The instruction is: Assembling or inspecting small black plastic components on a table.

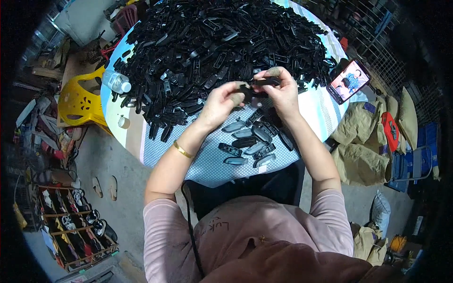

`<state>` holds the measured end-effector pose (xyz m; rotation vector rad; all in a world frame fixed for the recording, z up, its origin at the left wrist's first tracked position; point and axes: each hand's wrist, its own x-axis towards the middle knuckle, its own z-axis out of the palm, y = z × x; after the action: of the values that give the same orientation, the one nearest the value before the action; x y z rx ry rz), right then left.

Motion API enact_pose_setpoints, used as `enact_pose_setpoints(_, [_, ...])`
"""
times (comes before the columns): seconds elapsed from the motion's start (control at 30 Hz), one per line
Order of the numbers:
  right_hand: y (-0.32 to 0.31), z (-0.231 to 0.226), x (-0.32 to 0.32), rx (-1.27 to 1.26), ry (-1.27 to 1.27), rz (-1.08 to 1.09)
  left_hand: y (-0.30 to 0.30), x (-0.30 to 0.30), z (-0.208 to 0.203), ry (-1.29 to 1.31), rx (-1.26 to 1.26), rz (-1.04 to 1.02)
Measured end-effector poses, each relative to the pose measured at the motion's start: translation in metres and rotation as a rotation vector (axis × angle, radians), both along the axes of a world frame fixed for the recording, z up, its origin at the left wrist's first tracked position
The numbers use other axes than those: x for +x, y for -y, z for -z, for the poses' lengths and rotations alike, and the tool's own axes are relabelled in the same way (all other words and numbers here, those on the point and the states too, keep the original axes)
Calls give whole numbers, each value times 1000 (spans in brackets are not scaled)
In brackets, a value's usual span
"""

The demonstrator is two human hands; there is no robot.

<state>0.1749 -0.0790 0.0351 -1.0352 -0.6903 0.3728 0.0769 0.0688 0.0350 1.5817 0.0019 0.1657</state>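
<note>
Over the near part of the round table, my left hand (221, 104) and my right hand (284, 94) are raised close together, both closed. A long black plastic part (267, 82) is pinched between the thumb and fingers of my right hand. My left fingertips grip a smaller dark plastic piece (246, 91), whose exact shape I cannot make out. Greyish covers seem to wrap some fingertips. Just below my hands lies a loose group of black and grey oblong plastic casings (258, 134), several with slots in them. Beyond my hands spreads a large heap of similar black casings (222, 42).
A patterned cloth (188, 155) covers the table. At its left edge stand a clear water bottle (116, 82) and a small white cap (123, 122); a lit phone (349, 81) leans at the right. A yellow chair (80, 100), shoe rack (78, 226) and brown sacks (361, 160) surround it.
</note>
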Motion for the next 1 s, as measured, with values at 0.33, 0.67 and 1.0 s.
enact_pose_setpoints(0.33, [-9, 5, -9, -205, 622, 398, 6, 0, 7, 38, -266, -35])
enact_pose_setpoints(0.67, [-5, -3, -14, -406, 1092, 525, 7, -1, 9, 10, -691, -65])
enact_pose_setpoints(1.0, [4, -5, -2, -331, 123, -252, -6, -3, -12, 147, -445, -240])
